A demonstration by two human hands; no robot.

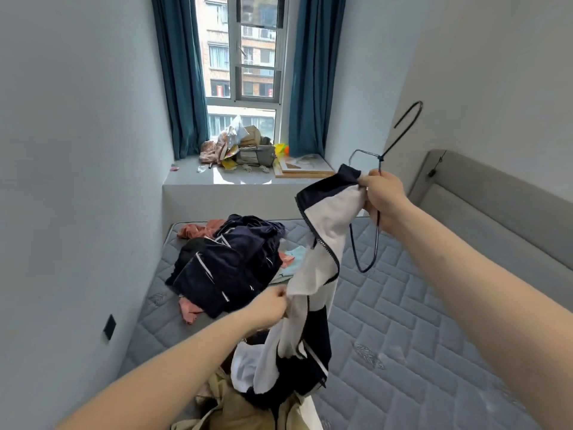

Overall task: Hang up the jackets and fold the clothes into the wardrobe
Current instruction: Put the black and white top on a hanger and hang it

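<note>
A navy jacket with a white lining (322, 243) hangs in the air over the bed, zip open. My right hand (383, 197) is raised and grips its collar together with a dark wire hanger (376, 240), hook pointing up. Lower down, my left hand (273, 307) pinches the jacket's white inner edge. A pile of dark navy clothes with white stripes (229, 268) lies on the mattress (403, 305), with pink and pale blue pieces under it. A beige garment (229, 408) lies at the near edge below the jacket. No wardrobe is in view.
The bed's grey headboard (496, 209) runs along the right wall. A window sill (242, 178) behind the bed holds bags, papers and a flat board. Blue curtains (179, 76) frame the window. The left wall stands close to the bed and carries a black socket.
</note>
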